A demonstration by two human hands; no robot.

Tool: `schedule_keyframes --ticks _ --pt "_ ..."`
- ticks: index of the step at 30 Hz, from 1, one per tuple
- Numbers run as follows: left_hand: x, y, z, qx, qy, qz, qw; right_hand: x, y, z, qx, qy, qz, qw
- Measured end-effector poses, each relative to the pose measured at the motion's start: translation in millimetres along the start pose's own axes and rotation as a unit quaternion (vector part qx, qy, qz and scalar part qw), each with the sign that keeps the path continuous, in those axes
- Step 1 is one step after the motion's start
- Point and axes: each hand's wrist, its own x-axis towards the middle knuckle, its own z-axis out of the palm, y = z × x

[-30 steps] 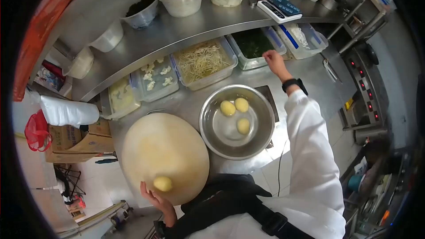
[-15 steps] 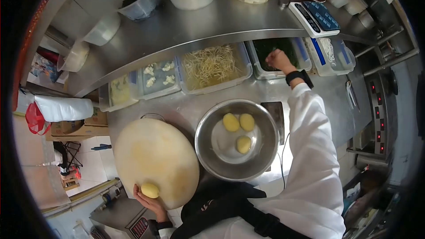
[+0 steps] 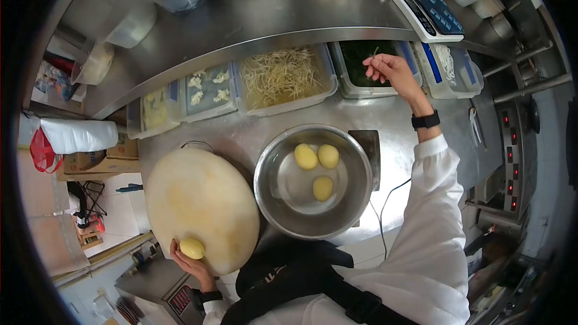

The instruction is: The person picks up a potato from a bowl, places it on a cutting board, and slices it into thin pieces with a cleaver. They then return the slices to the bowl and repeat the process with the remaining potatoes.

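My left hand is cupped round a peeled potato at the near edge of a round, worn cutting board. Over a clear tub of dark leafy greens, my right hand has its fingertips pinched together. A thin green stem pokes up from those fingertips; its lower end is hidden. Between the two hands stands a steel bowl, with three more peeled potatoes lying in its bottom.
Tubs of bean sprouts and white florets line the back under a steel shelf. On the shelf are plastic bowls and a scale. Scissors lie at the right. A cord hangs near my right sleeve.
My right hand has lifted from the greens and turned, with a thin green stem now showing at its fingertips. My left hand stays on the potato. The whole view has shifted slightly.
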Motion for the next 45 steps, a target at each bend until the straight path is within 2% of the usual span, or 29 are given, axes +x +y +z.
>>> schedule_keyframes --ticks 2,3,5,7,11,13,17,19,20,21,23,27,29,35,40,45 --pt "0 -1 -2 0.003 0.002 -0.004 1.000 -19 -35 13 0.035 -0.066 -0.050 0.996" --pt "0 -1 -2 0.008 -0.003 -0.005 1.000 -30 -50 21 0.034 -0.069 -0.049 0.996" --pt "1 -1 -2 0.012 -0.005 -0.009 1.000 -55 -83 39 0.065 -0.119 -0.120 0.983" --pt "1 0 -1 0.042 -0.003 0.003 0.999 -85 -121 59 -0.009 -0.149 -0.164 0.975" --pt "3 -6 -3 0.028 0.003 -0.008 1.000 -115 -160 90 -0.004 -0.287 -0.445 0.848" --pt "3 -9 -5 0.029 0.002 -0.001 1.000 -131 -178 98 -0.024 -0.321 -0.488 0.811" --pt "2 -5 0 0.012 -0.006 -0.007 1.000 -143 -191 111 0.046 -0.327 -0.515 0.791" --pt "1 -3 -3 0.000 -0.005 -0.011 1.000 -134 -196 103 0.045 -0.508 -0.527 0.679" --pt "2 -3 -5 0.006 -0.007 -0.014 1.000 -133 -196 105 0.119 -0.512 -0.478 0.703" --pt "2 -4 -5 -0.003 -0.004 -0.016 1.000 -138 -193 110 0.123 -0.513 -0.475 0.705" --pt "2 -10 -5 -0.015 0.000 -0.017 1.000 -147 -187 119 0.146 -0.410 -0.483 0.760" --pt "5 -15 -8 -0.020 -0.003 -0.016 1.000 -125 -169 122 0.056 -0.398 -0.498 0.769" --pt "4 -15 -9 -0.015 -0.005 -0.016 1.000 -118 -151 122 0.092 -0.384 -0.401 0.826" --pt "3 -12 -8 0.029 -0.006 0.002 1.000 -109 -137 111 0.090 -0.353 -0.315 0.877" --pt "4 -17 -7 -0.018 -0.002 0.005 1.000 -111 -149 113 0.120 -0.348 -0.375 0.851" --pt "3 -8 -7 0.025 -0.009 0.008 1.000 -113 -152 116 0.145 -0.363 -0.417 0.821"
